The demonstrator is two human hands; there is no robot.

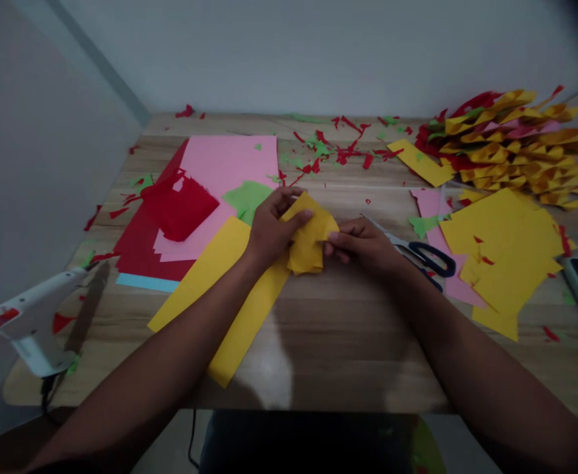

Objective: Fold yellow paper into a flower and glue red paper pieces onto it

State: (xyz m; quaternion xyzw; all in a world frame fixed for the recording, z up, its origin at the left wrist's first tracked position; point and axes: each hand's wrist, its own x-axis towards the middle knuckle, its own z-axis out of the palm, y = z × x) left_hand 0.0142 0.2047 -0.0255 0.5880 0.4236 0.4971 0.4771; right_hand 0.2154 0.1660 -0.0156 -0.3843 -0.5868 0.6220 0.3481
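So, your left hand (273, 229) pinches the folded yellow paper (307, 249) from its left, your right hand (367, 246) its right edge; long axis roughly toward you.

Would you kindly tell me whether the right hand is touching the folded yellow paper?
Touching: the head view shows the right hand pinching the folded yellow paper at its right edge.

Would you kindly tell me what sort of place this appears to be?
Probably a papercraft workspace: the table has a glue gun at its left edge, scissors and a stack of cut yellow paper.
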